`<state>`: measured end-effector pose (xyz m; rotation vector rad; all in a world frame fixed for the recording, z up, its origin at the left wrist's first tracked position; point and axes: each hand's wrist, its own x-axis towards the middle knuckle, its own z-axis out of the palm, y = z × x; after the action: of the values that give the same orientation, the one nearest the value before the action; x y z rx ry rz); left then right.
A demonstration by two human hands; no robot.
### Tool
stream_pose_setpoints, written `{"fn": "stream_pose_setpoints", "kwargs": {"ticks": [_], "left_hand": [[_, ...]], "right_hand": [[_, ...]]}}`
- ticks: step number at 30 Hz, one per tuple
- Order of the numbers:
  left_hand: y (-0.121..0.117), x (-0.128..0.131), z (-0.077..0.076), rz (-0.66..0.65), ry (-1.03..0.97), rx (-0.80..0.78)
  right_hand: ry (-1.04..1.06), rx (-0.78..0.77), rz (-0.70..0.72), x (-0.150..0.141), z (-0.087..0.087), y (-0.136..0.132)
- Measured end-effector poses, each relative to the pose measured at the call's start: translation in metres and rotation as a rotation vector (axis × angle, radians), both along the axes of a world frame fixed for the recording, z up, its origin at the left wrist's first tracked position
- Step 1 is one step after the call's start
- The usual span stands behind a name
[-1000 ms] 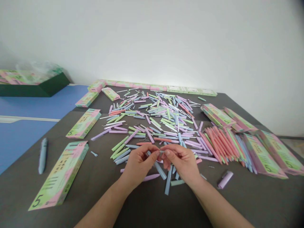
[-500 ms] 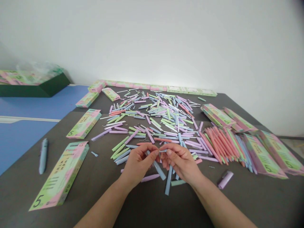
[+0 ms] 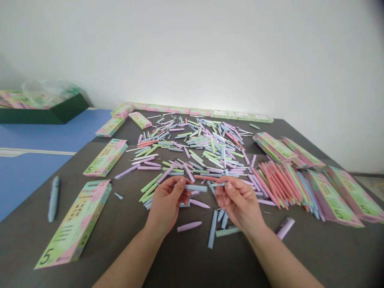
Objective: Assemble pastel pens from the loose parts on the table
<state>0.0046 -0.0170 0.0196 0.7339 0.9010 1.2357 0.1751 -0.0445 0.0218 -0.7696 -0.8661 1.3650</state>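
Observation:
Pinched between the thumb and fingers of my left hand is a light blue pen barrel, lying level and pointing right. My right hand grips a small, slim light blue pen part; its tip faces the barrel across a short gap. Its exact kind is too small to make out. Under and between the hands lie a blue pen piece, a green one and a purple barrel. A spread heap of coloured pen parts lies just beyond my fingers.
Printed pen boxes line the table's left side, its back edge and the right, beside a row of coral, green and blue pens. A thick blue pen lies far left. A green tray stands on the blue surface.
My hands have moved apart from where they met. The blue barrel in my left hand has swung from slanting down to level, and the small blue part has gone right with my right hand.

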Motion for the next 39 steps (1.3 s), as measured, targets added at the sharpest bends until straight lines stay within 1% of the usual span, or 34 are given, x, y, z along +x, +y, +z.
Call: {"fn": "stream_pose_setpoints", "kwargs": {"ticks": [5, 10, 13, 16, 21, 25, 29, 31, 35, 39], "left_hand": [[-0.001, 0.001, -0.001, 0.006, -0.019, 0.008], [-0.003, 0.003, -0.002, -0.031, -0.014, 0.018], [-0.004, 0.003, -0.002, -0.08, -0.009, 0.013], [-0.005, 0.003, -0.003, -0.158, 0.021, 0.004], [-0.007, 0.001, -0.005, -0.281, 0.079, 0.052], [-0.007, 0.002, -0.008, -0.324, 0.125, 0.08], [-0.008, 0.002, -0.009, -0.342, 0.194, 0.103], [-0.008, 0.001, -0.007, -0.346, 0.233, 0.113], [-0.008, 0.001, -0.004, -0.398, 0.331, 0.123], [-0.009, 0.002, -0.004, -0.417, 0.317, 0.1]], "right_hand": [[-0.01, 0.009, 0.033, -0.004, -0.005, 0.0], [0.007, 0.002, 0.044, -0.006, -0.008, 0.002], [0.035, -0.016, 0.025, -0.006, -0.007, 0.004], [0.065, -0.067, 0.002, -0.006, -0.007, 0.006], [0.122, -0.094, 0.026, -0.004, -0.01, 0.009], [0.121, -0.081, 0.035, -0.003, -0.013, 0.01], [0.14, -0.075, 0.048, -0.004, -0.014, 0.011], [0.155, -0.084, 0.063, -0.004, -0.015, 0.011], [0.214, -0.116, 0.123, -0.003, -0.016, 0.011], [0.325, -0.199, 0.247, 0.0, -0.017, 0.01]]}}
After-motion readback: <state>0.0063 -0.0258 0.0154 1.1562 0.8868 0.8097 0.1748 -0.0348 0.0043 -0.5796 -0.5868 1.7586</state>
